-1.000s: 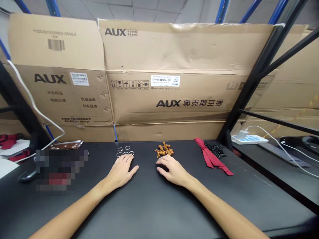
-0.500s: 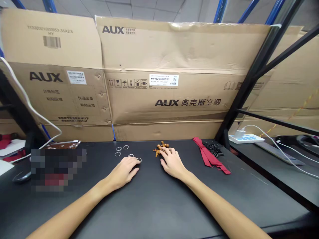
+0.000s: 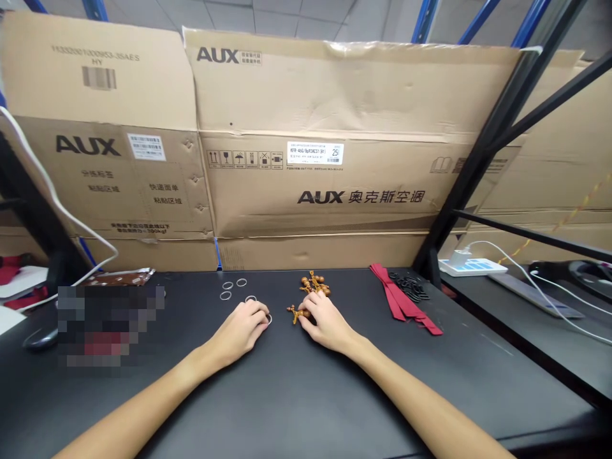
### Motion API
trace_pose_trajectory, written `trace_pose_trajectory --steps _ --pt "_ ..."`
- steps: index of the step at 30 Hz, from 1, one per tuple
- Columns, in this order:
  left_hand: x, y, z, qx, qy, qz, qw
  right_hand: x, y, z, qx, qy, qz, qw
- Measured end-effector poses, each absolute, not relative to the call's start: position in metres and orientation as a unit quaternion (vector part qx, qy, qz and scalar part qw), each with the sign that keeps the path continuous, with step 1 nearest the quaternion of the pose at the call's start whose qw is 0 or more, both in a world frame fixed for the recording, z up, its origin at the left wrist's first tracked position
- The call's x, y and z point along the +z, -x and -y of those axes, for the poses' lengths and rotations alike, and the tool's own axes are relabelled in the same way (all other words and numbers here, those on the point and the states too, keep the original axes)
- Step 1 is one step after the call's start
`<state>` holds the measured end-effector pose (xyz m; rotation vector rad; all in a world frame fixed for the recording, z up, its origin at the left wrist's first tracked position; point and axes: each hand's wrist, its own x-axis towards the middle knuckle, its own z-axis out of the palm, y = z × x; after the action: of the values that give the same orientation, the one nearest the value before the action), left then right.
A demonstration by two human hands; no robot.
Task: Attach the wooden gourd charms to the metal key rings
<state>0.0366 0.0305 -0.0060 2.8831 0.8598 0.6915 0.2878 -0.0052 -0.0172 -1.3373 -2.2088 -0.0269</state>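
My left hand (image 3: 241, 326) rests at the table top with thumb and fingers closed on a thin metal ring (image 3: 270, 319), whose edge shows past the fingertips. Several similar loose rings (image 3: 227, 285) lie just beyond it, one partly behind the fingers. To the right, my right hand (image 3: 329, 322) pinches a small brown gourd-shaped pendant (image 3: 297, 314) with an orange-brown cord, at table level; the fingers cover part of it. More gourd pendants (image 3: 315, 282) sit in a small pile just past those fingers.
Red ribbon strips (image 3: 401, 299) and a heap of black clasps or cords (image 3: 411, 287) lie at the right. Cardboard (image 3: 310, 185) stands along the back. A black metal frame (image 3: 459, 178) rises at the right, with a white power strip (image 3: 473, 266) beyond. A blurred dark patch (image 3: 109, 325) is at left.
My left fingers have closed on the ring and drawn it slightly nearer. My right hand has pulled one pendant away from the pile, toward me and a little left.
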Motion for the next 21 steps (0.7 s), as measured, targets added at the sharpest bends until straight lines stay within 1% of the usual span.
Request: trace_pose_trajectory --steps 6,21 --pt "-0.006 -0.04 -0.03 0.226 -0.933 -0.28 0.019 -0.013 -0.279 0.014 0.026 0.481 0.831 0.279" --pt "-0.001 -0.035 -0.03 0.192 -0.935 -0.297 0.031 -0.008 -0.279 0.02 0.039 0.446 0.857 0.255"
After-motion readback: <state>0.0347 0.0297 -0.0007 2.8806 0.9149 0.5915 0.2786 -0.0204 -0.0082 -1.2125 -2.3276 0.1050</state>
